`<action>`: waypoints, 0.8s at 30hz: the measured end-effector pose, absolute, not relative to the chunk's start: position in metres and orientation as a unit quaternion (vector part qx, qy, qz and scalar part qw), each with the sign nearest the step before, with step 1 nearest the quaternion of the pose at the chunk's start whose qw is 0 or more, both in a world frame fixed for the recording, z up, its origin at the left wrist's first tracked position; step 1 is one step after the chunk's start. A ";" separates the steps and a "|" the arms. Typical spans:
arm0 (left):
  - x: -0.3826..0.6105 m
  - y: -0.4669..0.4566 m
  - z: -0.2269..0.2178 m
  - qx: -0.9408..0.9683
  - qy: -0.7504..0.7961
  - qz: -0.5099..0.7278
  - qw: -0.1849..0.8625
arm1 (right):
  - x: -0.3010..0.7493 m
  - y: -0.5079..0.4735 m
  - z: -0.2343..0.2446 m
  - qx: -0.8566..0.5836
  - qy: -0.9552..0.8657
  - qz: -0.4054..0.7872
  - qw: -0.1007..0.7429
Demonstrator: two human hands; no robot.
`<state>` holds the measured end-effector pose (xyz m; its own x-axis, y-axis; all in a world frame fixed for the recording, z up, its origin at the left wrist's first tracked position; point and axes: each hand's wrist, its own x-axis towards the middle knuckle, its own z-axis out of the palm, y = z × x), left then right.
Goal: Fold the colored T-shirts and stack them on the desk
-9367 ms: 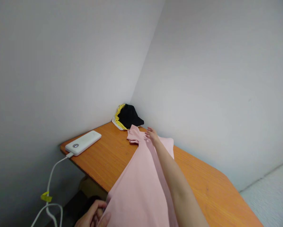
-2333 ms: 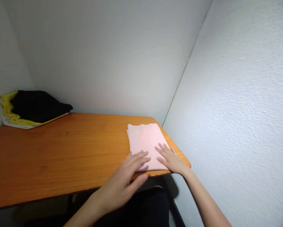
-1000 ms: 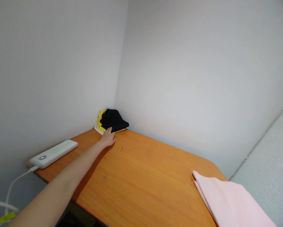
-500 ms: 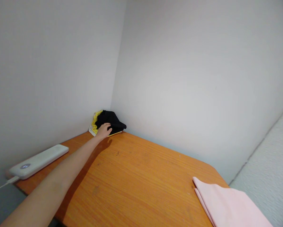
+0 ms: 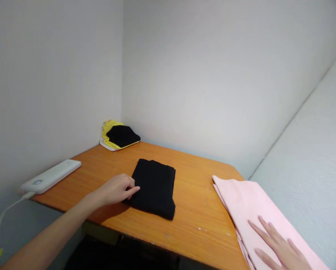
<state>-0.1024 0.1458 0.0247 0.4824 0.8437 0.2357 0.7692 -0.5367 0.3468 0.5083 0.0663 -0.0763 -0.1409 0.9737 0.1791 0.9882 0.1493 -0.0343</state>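
Note:
A folded black cloth (image 5: 154,185) lies flat on the wooden table, near its front edge. My left hand (image 5: 123,188) is at the cloth's left edge, fingers curled and thumb stretched over the fabric, pinching it. Part of that edge is hidden behind the fingers. At the lower right, my right hand (image 5: 281,245) rests on a folded pink cloth (image 5: 246,198) with its fingers spread, holding nothing. The lower part of this hand is cut off by the frame.
In the far corner sits a stack of yellow (image 5: 109,141), white and black cloths against the wall. A white power bank (image 5: 52,175) with a cable plugged in lies at the table's left edge. Walls border the back and sides of the table (image 5: 196,202).
My left hand has drawn back from the corner stack, and a black cloth now lies at the table's middle under it. My right hand has come into view on the pink cloth.

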 end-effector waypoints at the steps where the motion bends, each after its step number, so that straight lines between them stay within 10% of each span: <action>1: -0.102 0.137 0.025 0.843 0.502 0.184 0.061 | 0.504 0.064 -0.071 -0.652 -0.753 -0.040 0.075; 9: -0.059 0.098 0.023 0.889 0.408 0.182 0.096 | 0.407 0.057 -0.018 -0.624 -0.758 -0.084 0.168; 24: 0.001 0.066 0.010 0.780 0.537 0.270 0.171 | 0.175 0.049 -0.019 -0.416 -0.802 0.187 0.386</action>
